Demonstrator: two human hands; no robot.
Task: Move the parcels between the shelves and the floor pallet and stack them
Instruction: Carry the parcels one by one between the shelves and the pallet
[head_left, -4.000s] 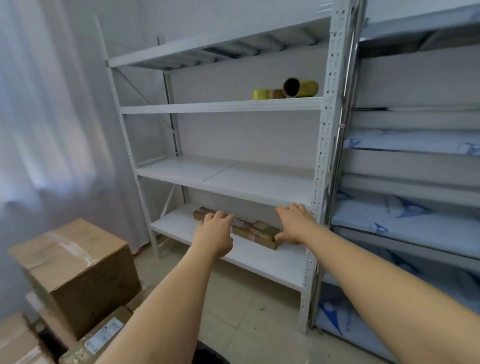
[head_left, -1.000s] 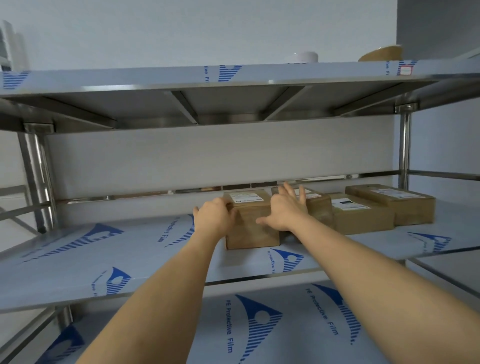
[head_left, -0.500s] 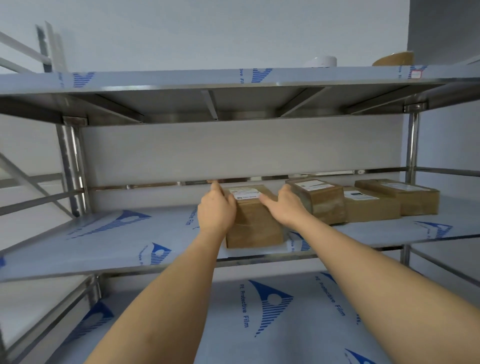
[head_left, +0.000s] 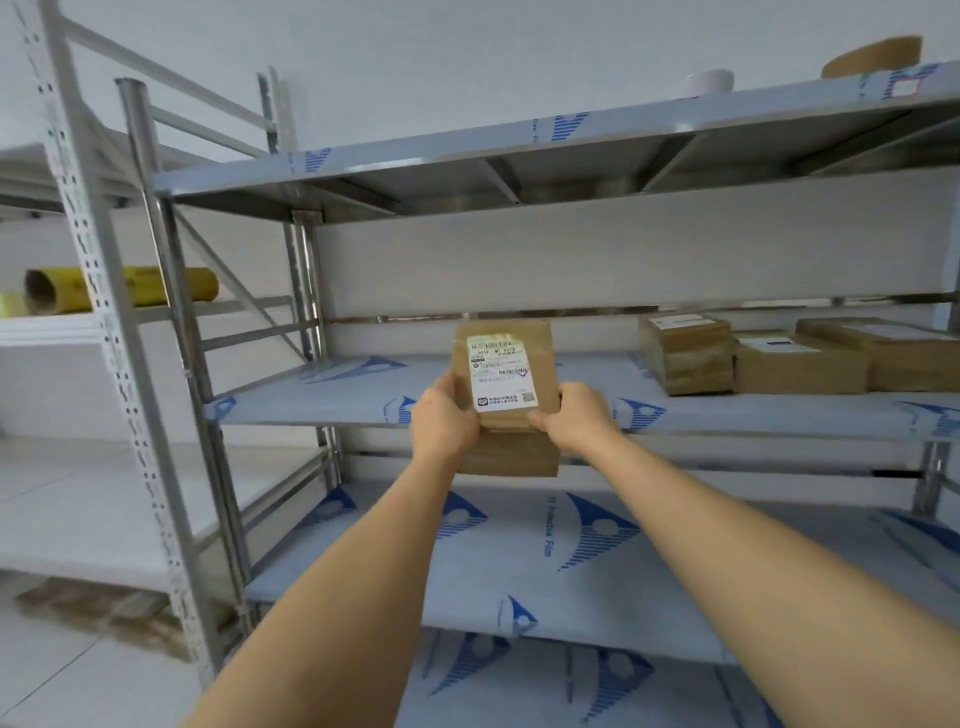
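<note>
Both hands on one parcel (head_left: 501, 384): left hand (head_left: 441, 415) curled round its left edge, right hand (head_left: 574, 418) gripping the lower right corner, thumb on the label (head_left: 501, 373). Parcel is off the steel shelf (head_left: 363, 387), held in the air in front of it, label face tipped toward the camera. My read: pick done, carry to the pallet is next; the pallet isn't in view, so can't say what's stacked there. Left on that shelf, to the right: three more parcels side by side, a taller one (head_left: 685, 353), a flat one (head_left: 800, 364) touching it, and another (head_left: 893, 353) at the frame edge. So at least three to go from here. A yellow roll (head_left: 124, 286) sits on the white rack (head_left: 83, 208) to the left; not part of the job, I'd guess.
</note>
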